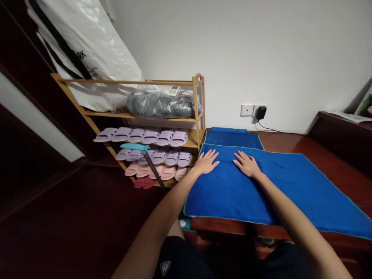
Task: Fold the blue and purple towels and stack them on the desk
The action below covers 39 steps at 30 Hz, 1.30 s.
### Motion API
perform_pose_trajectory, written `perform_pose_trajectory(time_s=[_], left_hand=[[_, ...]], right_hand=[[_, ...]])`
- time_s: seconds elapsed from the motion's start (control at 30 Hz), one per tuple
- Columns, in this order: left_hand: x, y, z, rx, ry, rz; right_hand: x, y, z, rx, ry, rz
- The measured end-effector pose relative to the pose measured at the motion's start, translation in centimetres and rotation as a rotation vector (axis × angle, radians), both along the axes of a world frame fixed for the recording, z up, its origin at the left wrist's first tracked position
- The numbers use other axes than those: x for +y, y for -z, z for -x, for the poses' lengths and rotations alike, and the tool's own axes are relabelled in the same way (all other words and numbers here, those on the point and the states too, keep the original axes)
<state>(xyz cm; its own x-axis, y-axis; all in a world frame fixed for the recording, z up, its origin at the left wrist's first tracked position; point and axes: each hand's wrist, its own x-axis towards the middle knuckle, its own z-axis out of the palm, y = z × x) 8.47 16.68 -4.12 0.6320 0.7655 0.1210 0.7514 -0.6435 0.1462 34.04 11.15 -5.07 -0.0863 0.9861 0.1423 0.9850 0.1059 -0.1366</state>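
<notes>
A large blue cloth (279, 182) with a light green edge lies spread over a dark red wooden table. My left hand (207, 162) rests flat on its left part near the far edge, fingers spread. To the right of it, my right hand (247, 163) lies palm down on the same cloth, its fingers apart too. Small wrinkles show in the fabric around the right hand. Just beyond the large cloth, a second blue cloth (232, 139) lies by the wall, folded along its back edge. Neither hand holds anything.
Left of the table stands a wooden shoe rack (198, 97) with rows of lilac slippers (150, 135) and pink slippers (168, 173). A blue-topped handle (135, 147) leans before it. A black plug adapter (261, 112) sits in the wall socket, its cable trailing right.
</notes>
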Motion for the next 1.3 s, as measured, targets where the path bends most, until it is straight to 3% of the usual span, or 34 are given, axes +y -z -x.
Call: perform_pose_trajectory(time_s=[0.17, 0.33, 0.53, 0.67, 0.87, 0.97, 1.07, 1.3], left_hand=[[0.0, -0.2, 0.0, 0.002, -0.003, 0.009], [0.0, -0.2, 0.0, -0.034, -0.004, 0.01], [-0.1, -0.2, 0.0, -0.082, -0.007, 0.027], [-0.1, -0.1, 0.0, -0.085, -0.002, 0.03], [-0.2, -0.1, 0.0, -0.071, -0.012, 0.006], [-0.2, -0.2, 0.1, -0.066, -0.008, 0.005], [-0.2, -0.2, 0.1, -0.069, -0.003, 0.004], [-0.4, -0.4, 0.0, -0.072, -0.016, 0.001]], right_hand=[[-2.0, 0.8, -9.5, 0.011, 0.245, 0.044], [-5.9, 1.2, -19.5, -0.002, 0.468, 0.096], [-10.7, 0.8, -27.8, -0.02, 0.671, 0.162], [-10.6, 0.0, -28.1, -0.043, 0.697, 0.114], [-3.0, 1.2, -21.0, -0.004, 0.383, 0.067], [-0.4, 2.2, -19.5, 0.009, 0.334, 0.077], [-0.4, 2.4, -21.5, 0.004, 0.415, 0.072], [-3.8, 2.2, -29.3, 0.003, 0.641, 0.108]])
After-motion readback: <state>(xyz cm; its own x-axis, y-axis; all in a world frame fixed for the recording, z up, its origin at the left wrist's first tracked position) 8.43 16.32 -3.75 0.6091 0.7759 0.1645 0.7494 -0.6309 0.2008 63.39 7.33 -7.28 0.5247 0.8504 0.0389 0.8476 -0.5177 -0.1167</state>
